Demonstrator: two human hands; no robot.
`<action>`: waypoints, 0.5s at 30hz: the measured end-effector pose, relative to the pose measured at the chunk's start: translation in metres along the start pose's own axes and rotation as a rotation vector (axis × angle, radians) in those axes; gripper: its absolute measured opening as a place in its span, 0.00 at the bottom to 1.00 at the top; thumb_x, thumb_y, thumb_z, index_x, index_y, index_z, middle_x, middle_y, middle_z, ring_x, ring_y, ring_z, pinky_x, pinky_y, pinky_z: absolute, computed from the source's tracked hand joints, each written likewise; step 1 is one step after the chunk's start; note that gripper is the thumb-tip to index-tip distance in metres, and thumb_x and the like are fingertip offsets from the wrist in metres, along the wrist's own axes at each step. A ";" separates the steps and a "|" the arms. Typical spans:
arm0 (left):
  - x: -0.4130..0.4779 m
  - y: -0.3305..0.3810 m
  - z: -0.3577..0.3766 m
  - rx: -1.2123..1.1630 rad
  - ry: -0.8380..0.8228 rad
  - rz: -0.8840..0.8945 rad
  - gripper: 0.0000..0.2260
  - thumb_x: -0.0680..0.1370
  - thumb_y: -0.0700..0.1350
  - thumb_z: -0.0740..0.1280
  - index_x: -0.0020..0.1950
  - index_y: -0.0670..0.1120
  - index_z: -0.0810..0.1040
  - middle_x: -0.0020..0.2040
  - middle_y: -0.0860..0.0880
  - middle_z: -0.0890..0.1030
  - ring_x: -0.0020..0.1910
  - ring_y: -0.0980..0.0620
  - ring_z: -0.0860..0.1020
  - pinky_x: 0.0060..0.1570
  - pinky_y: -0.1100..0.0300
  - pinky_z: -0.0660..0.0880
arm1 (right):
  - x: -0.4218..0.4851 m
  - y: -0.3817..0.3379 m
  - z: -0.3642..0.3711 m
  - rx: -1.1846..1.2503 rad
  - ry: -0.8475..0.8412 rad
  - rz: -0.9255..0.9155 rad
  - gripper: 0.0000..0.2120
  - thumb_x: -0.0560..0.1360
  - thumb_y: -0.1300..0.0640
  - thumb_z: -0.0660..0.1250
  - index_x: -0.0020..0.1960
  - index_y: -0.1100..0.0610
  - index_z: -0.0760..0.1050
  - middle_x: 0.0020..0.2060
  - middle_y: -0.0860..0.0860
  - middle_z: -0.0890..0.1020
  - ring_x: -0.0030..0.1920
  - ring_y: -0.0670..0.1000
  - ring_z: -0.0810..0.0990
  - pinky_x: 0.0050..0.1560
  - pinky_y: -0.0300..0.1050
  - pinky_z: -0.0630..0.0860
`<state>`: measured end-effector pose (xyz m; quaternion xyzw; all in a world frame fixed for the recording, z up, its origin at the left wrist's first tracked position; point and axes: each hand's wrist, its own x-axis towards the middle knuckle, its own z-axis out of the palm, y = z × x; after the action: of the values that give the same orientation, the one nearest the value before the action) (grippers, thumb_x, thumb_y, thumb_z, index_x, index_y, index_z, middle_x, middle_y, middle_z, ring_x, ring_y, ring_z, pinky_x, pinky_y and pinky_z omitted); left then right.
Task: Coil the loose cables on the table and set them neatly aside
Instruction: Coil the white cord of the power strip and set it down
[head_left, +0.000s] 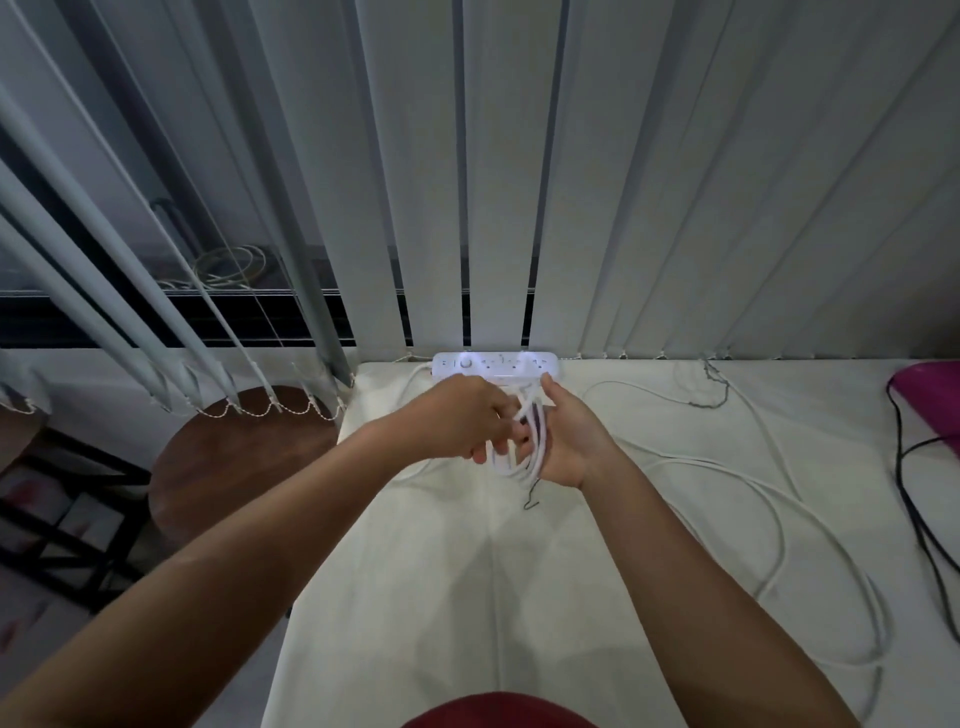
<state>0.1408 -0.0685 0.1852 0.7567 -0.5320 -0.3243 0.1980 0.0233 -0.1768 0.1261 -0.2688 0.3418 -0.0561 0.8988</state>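
A white cable (769, 499) sprawls in long loose curves over the right half of the white table (415, 597). Part of it is gathered into a small coil (537, 447) held above the table's middle. My right hand (574, 441) grips that coil, palm turned toward it. My left hand (462, 421) pinches the coil's strands from the left. A thin dark tie wire (532, 496) hangs below the coil. A black cable (914, 519) runs down the right edge of the table.
A white power strip (496, 365) lies at the table's far edge under vertical blinds (571, 182). A magenta object (930, 400) sits at the far right. A round wooden stool (239, 462) stands left of the table, beside a black rack (62, 519).
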 end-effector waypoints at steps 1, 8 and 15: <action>-0.002 -0.003 0.003 -0.001 -0.025 -0.007 0.10 0.75 0.52 0.68 0.36 0.48 0.79 0.33 0.54 0.84 0.25 0.58 0.78 0.31 0.63 0.77 | 0.001 -0.004 0.000 0.029 0.003 -0.016 0.21 0.79 0.42 0.58 0.43 0.59 0.75 0.33 0.52 0.74 0.33 0.50 0.70 0.37 0.42 0.65; -0.015 -0.056 0.011 0.080 0.046 0.000 0.13 0.78 0.57 0.63 0.42 0.48 0.76 0.40 0.54 0.82 0.38 0.58 0.77 0.37 0.65 0.72 | 0.007 -0.017 0.013 0.321 -0.130 -0.177 0.16 0.81 0.52 0.57 0.44 0.64 0.73 0.40 0.59 0.80 0.44 0.60 0.84 0.49 0.56 0.81; -0.007 -0.111 0.020 0.123 0.006 -0.049 0.06 0.77 0.48 0.60 0.43 0.48 0.73 0.42 0.48 0.80 0.44 0.45 0.77 0.46 0.53 0.74 | 0.015 -0.028 0.025 0.534 -0.285 -0.255 0.14 0.80 0.50 0.55 0.40 0.57 0.67 0.28 0.49 0.72 0.27 0.48 0.71 0.36 0.40 0.68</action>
<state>0.2005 -0.0212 0.1013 0.7813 -0.5316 -0.2933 0.1445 0.0527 -0.1933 0.1475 -0.0691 0.1494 -0.2175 0.9621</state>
